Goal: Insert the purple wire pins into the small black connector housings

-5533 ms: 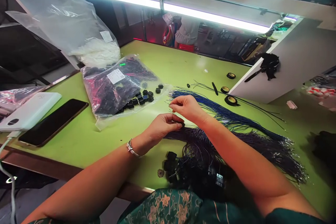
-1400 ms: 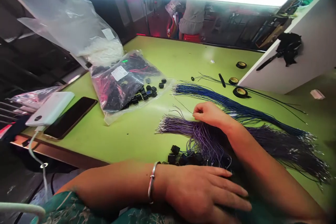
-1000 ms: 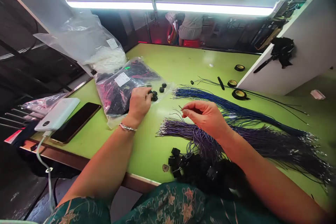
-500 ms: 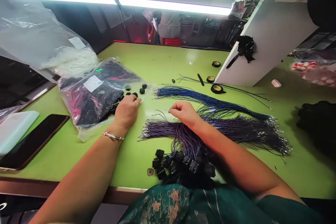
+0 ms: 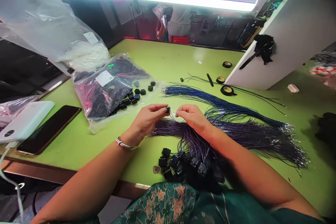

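Between the thumb and fingers of my left hand (image 5: pixel 147 119) is a small black plastic connector housing (image 5: pixel 168 110). Facing it, a short gap away, my right hand (image 5: pixel 191 115) pinches a thin wire near its metal-tipped end. Beneath both hands runs a bundle of purple wires (image 5: pixel 168 128), and a bundle of blue wires (image 5: pixel 191 92) lies behind it. Close to my body is a pile of black connectors (image 5: pixel 183 164) with wires fitted. A clear plastic bag (image 5: pixel 105 94) of black connectors lies at the left, several loose ones spilling from its mouth.
Black tape rolls (image 5: pixel 227 90) lie by a white upright panel (image 5: pixel 283 42). A phone (image 5: pixel 49 129) and a white power bank (image 5: pixel 31 119) rest at the left. A larger bag (image 5: pixel 86 54) of white parts stands behind. Beyond the table is a person (image 5: pixel 180 21).
My left hand has come from the bag's mouth toward my right hand, bringing a black connector housing. My right hand still pinches the wire. The view has shifted slightly left.
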The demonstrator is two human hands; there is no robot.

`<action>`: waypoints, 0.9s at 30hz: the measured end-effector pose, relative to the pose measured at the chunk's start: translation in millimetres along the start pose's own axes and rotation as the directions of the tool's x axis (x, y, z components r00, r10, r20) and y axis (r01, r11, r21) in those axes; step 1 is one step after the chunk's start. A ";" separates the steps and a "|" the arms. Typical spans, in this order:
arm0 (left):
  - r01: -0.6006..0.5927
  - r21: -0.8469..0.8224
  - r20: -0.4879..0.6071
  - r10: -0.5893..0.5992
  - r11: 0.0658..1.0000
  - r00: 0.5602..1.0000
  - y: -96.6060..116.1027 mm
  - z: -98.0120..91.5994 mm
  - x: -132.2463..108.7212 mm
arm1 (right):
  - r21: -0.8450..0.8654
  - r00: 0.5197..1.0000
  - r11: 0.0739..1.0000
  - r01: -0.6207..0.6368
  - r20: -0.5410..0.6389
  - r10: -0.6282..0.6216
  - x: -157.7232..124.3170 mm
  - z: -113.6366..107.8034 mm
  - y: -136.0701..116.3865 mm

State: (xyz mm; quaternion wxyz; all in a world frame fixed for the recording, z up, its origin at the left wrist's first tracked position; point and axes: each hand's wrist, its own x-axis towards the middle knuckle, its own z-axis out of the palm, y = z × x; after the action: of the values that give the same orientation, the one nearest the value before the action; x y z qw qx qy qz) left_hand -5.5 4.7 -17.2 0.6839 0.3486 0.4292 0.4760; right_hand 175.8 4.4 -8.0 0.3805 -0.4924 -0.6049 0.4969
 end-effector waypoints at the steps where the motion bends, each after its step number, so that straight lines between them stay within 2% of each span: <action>1: 0.011 -0.011 0.003 -0.011 1.000 1.000 -0.7 0.9 -0.5 | 0.020 1.000 0.999 -0.026 0.003 0.026 -0.6 1.3 -0.4; 4: 0.034 -0.028 0.026 -0.033 0.999 0.999 -2.0 -0.6 -0.5 | 0.060 0.997 0.995 -0.082 -0.005 0.082 -0.6 4.4 0.8; 11: 0.053 -0.045 0.075 -0.050 0.998 0.996 -3.1 -1.9 0.0 | 0.062 0.994 0.993 -0.104 0.023 0.103 1.4 5.4 5.5; 21: 0.040 -0.037 0.020 -0.039 0.999 0.999 -4.2 -1.5 0.2 | 0.086 0.991 0.989 -0.119 0.069 0.113 2.2 4.5 7.4; 27: -0.005 0.026 -0.013 0.006 1.000 1.000 -4.2 0.2 -1.2 | 0.101 0.979 0.976 -0.195 0.087 0.186 1.1 4.0 6.1</action>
State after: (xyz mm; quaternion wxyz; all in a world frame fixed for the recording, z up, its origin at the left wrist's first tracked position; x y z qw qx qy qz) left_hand -4.1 2.3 -20.5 0.6751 0.3555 0.4388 0.4746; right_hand 173.0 4.7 -14.8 0.3336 -0.5071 -0.5411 0.5820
